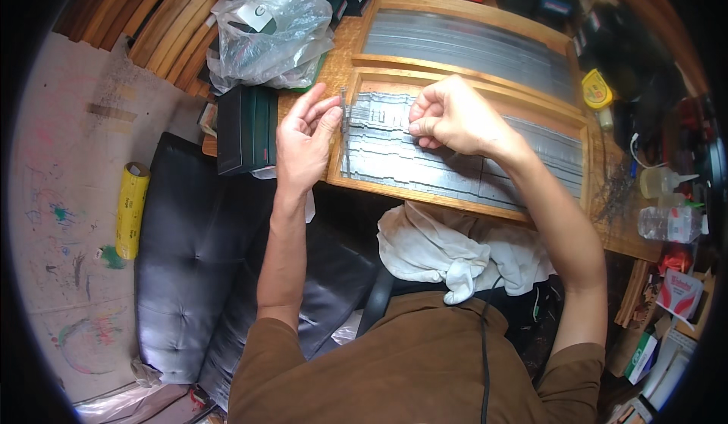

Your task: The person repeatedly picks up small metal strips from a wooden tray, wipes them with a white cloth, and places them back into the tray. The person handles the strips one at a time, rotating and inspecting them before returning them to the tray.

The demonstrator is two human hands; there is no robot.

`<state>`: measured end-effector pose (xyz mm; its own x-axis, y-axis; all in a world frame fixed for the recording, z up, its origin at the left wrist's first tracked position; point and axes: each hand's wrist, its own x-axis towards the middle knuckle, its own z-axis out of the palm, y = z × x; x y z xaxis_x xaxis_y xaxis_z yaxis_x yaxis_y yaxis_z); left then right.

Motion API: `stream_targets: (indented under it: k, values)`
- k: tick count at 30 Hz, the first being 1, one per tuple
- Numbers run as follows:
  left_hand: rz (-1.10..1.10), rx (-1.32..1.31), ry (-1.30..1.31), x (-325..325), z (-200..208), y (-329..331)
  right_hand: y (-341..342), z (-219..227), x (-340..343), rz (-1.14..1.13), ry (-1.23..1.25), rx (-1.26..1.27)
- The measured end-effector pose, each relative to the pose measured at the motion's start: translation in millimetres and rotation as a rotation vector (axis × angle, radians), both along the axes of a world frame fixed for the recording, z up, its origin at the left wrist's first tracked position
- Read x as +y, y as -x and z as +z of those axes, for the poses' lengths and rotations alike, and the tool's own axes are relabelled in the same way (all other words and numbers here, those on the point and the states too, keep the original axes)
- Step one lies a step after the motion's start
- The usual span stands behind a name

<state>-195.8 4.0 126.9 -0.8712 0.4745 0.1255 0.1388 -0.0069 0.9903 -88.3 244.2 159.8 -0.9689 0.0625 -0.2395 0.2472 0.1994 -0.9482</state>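
A shallow wooden tray (425, 190) lies on the table in front of me, filled with tight rows of thin silvery metal pieces (394, 168) that look like machine needles. My right hand (459, 117) is over the middle of these rows, its thumb and fingertips pinched together. Whatever is between those fingertips is too small to make out. Beside the tray's left end is my left hand (305, 139), palm turned inward, with fingers loosely bent and apart. Its fingertips come close to a thin dark strip (346, 132) along that end; contact is unclear.
A second wooden tray (462, 70) of metal pieces adjoins behind. Left are a crumpled plastic bag (269, 41) and dark boxes (246, 130). A yellow tape measure (597, 89) and a plastic bottle (671, 224) are on the right. White cloth (432, 246) hangs below the near tray.
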Motion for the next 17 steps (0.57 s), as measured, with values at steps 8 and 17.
stream_targets:
  k: [8, 17]
  values:
    - [-0.125, -0.195, 0.155, -15, 45, -3, -25, 23, -29, -0.098, -0.197, 0.281]
    - [-0.003, -0.276, -0.288, -3, 38, -88, -133, 18, -67, -0.326, -0.268, 0.464]
